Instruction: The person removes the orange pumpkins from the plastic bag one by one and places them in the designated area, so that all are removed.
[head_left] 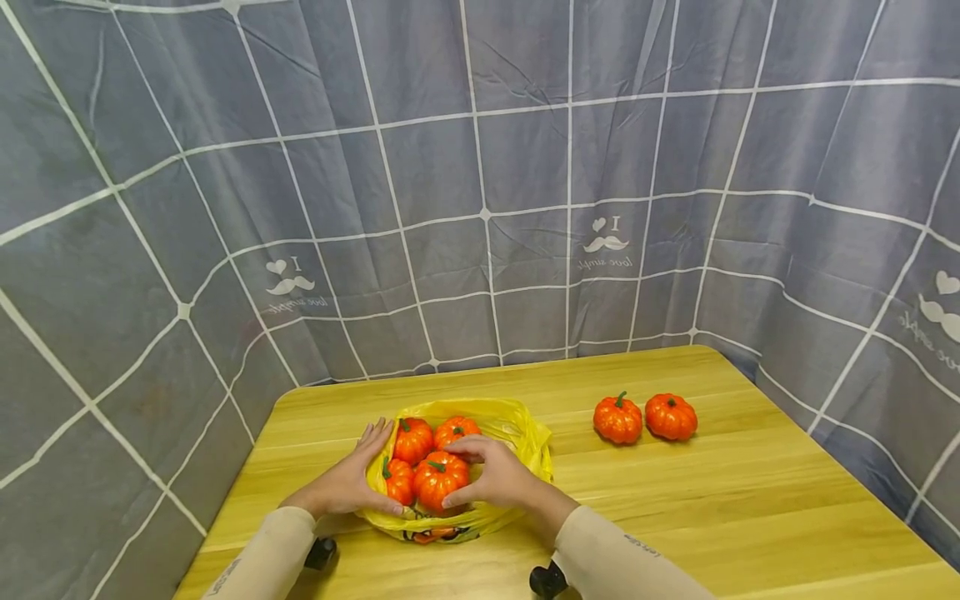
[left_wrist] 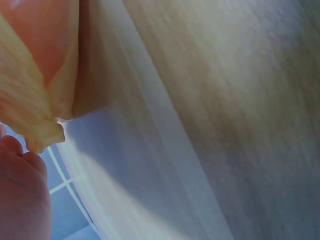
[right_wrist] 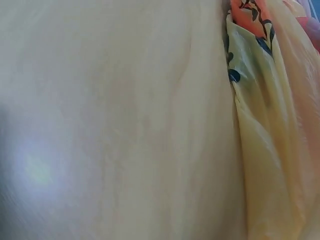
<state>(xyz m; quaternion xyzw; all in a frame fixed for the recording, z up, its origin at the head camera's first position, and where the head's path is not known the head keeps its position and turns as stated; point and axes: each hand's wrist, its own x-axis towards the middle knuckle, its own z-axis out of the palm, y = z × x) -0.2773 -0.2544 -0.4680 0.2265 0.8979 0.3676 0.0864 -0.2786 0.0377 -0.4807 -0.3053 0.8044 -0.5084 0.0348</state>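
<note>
A yellow plastic bag [head_left: 517, 425] lies on the table with its mouth spread. Several orange pumpkins sit inside, among them a front pumpkin [head_left: 441, 482], a left one [head_left: 399, 481] and a back one [head_left: 412, 440]. My right hand [head_left: 501, 475] reaches over the bag's right side, thumb and fingers around the front pumpkin. Along the bag's left side rests my left hand [head_left: 347, 482], fingers extended and thumb at the near rim. In the left wrist view, fingers [left_wrist: 22, 165] are beside the yellow plastic. The right wrist view shows mostly the bag's printed side [right_wrist: 265, 125].
Two more orange pumpkins stand at the right of the wooden table [head_left: 712, 517], one [head_left: 618, 419] close beside the other [head_left: 671, 417]. A grey curtain [head_left: 525, 167] with white grid lines hangs behind the table and along both sides.
</note>
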